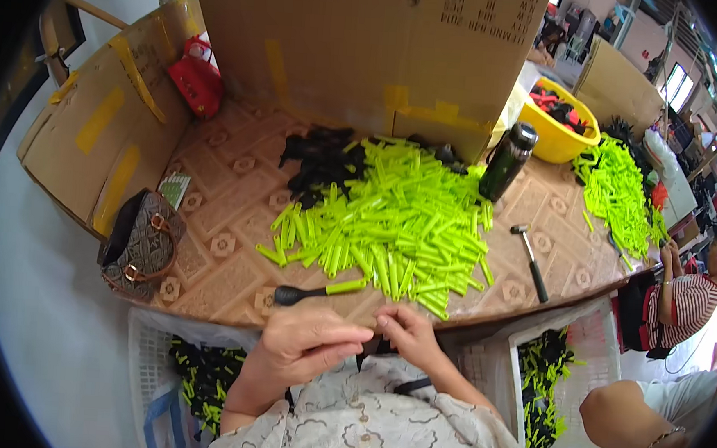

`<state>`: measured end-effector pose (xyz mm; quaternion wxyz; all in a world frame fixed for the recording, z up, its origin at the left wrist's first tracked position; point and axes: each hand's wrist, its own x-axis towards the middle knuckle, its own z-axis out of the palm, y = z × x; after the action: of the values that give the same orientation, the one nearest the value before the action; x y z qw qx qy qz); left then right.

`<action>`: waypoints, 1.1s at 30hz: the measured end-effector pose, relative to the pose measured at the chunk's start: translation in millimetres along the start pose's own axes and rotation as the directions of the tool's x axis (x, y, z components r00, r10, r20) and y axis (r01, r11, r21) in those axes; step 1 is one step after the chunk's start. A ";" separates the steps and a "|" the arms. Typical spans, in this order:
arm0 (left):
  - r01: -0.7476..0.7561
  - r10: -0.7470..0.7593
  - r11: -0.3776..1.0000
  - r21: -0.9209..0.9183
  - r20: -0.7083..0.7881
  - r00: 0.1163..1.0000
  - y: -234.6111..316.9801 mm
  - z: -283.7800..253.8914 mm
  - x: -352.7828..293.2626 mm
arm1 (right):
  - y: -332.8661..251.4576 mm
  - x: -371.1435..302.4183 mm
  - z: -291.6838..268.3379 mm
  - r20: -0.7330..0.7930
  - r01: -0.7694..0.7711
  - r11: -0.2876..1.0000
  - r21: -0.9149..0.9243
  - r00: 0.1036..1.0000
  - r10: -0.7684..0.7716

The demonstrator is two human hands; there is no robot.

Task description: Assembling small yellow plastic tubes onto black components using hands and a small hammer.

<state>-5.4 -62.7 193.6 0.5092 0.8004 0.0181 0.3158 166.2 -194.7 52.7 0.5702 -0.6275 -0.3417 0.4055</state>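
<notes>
My left hand (310, 344) is over my lap at the table's front edge, its fingers pressed together and pointing right. Close beside it, my right hand (408, 332) is curled with thumb and forefinger pinched. Anything between the fingers is too small or hidden to make out. Just beyond my hands, a black grip (298, 295) with a lime-green sleeve on its end lies along the edge. A large heap of lime-green plastic sleeves (400, 218) covers the middle of the table, with black pieces (321, 160) piled at its far left.
A hammer (531, 263) and a dark flask (508, 162) stand right of the heap. Cardboard (344, 59) walls the back. A handbag (140, 239) sits left. Crates (613, 355) with green-and-black pieces flank me below. A yellow basin (556, 142), another green heap (611, 194) and other people are right.
</notes>
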 end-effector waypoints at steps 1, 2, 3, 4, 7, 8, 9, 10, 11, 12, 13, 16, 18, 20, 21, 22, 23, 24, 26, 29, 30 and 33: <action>0.014 -0.015 0.999 0.031 0.026 1.000 -3.0 0.2 -3.0 | 3.7 -2.8 1.6 0.005 -0.008 1.000 -0.002 1.000 0.008; 0.039 -0.038 0.999 -0.013 0.017 0.999 -7.5 1.3 -3.6 | 8.7 1.0 0.0 0.043 -0.026 0.999 -0.029 0.999 0.027; 0.034 -0.034 0.999 -0.029 0.026 0.999 -11.9 3.3 -6.0 | 16.0 -1.8 3.4 0.043 -0.026 0.999 0.035 0.999 0.024; 0.020 -0.020 1.000 -0.006 0.042 0.999 -16.1 2.9 0.4 | 17.1 11.8 -3.9 0.040 0.019 1.000 0.001 0.999 -0.019; 0.119 -0.118 0.993 -0.008 0.047 0.992 -2.3 6.3 -3.3 | 0.6 -1.2 2.2 0.020 0.019 1.000 0.001 1.000 -0.019; 0.059 -0.066 0.995 0.076 0.091 0.994 -2.2 3.5 0.1 | 7.3 0.0 1.5 -0.007 0.072 0.997 -0.039 0.997 -0.072; 0.108 -0.104 0.993 -0.042 0.091 0.990 -5.5 5.1 -3.8 | 12.2 -2.7 0.4 0.025 0.044 0.999 0.000 0.999 -0.044; 0.019 -0.016 0.999 -0.043 0.073 0.997 -19.2 4.2 -1.1 | 12.2 7.4 -0.4 0.032 0.035 0.998 0.047 0.999 -0.037; 0.015 -0.014 1.000 -0.007 0.061 0.998 -19.8 4.2 3.8 | 7.8 13.8 0.9 0.006 0.092 0.995 0.031 0.996 -0.092; 0.005 -0.007 1.000 0.028 0.057 0.998 -19.4 5.7 2.6 | 7.8 16.9 -1.1 0.022 0.017 0.999 0.036 1.000 -0.018; -0.004 0.001 0.998 0.061 0.054 0.999 -18.7 7.4 0.1 | 19.7 7.3 2.3 0.019 0.073 0.997 0.010 0.997 -0.073; 0.068 -0.063 0.997 -0.038 0.124 0.990 -17.4 6.1 2.0 | 12.8 7.1 4.1 0.033 0.020 0.998 0.065 0.999 -0.022; -0.009 0.007 1.000 0.015 0.113 0.994 -28.0 6.6 9.6 | 11.0 21.6 0.0 0.033 0.051 0.998 0.043 0.998 -0.052; 0.010 -0.005 1.000 -0.029 0.160 0.987 -29.0 12.4 -7.6 | 27.3 7.2 6.2 0.010 0.111 0.993 0.036 0.994 -0.111; 0.070 -0.066 0.997 -0.020 0.166 0.984 -29.3 12.9 -7.8 | 33.4 6.6 7.5 0.005 0.116 0.992 0.046 0.993 -0.116; 0.089 -0.085 0.996 -0.012 0.192 0.978 -31.9 11.0 -4.5 | 35.1 14.7 6.2 -0.011 0.191 0.982 -0.009 0.982 -0.191; 0.037 -0.038 0.999 0.012 0.165 0.986 -34.0 11.8 0.2 | 15.4 19.8 2.2 0.028 0.077 0.997 0.002 0.997 -0.077; 0.024 -0.024 1.000 0.005 0.165 0.986 -33.6 13.0 -5.1 | 13.6 19.8 3.0 0.038 0.055 0.998 0.032 0.998 -0.056; 0.063 -0.052 0.996 -0.062 0.168 0.984 -30.8 17.5 -17.4 | 22.0 5.1 8.0 0.049 0.076 0.995 0.058 0.996 -0.079; -0.022 0.020 1.000 0.017 0.139 0.990 -18.6 4.2 -10.9 | 21.9 10.5 6.6 0.063 0.043 0.997 0.062 0.997 -0.047; -0.080 0.072 0.995 0.058 0.123 0.990 -4.8 -2.8 -7.8 | 16.2 9.2 8.3 0.079 0.015 0.999 0.048 0.997 -0.019; -0.251 0.252 0.967 -0.034 0.042 0.967 28.6 -26.7 -1.4 | 15.9 10.5 11.8 0.103 -0.034 0.998 0.048 0.994 0.029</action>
<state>-28.9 -55.5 224.2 0.4766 0.7959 -0.0997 0.3597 159.7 -182.0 35.3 0.5609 -0.5968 -0.3504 0.4543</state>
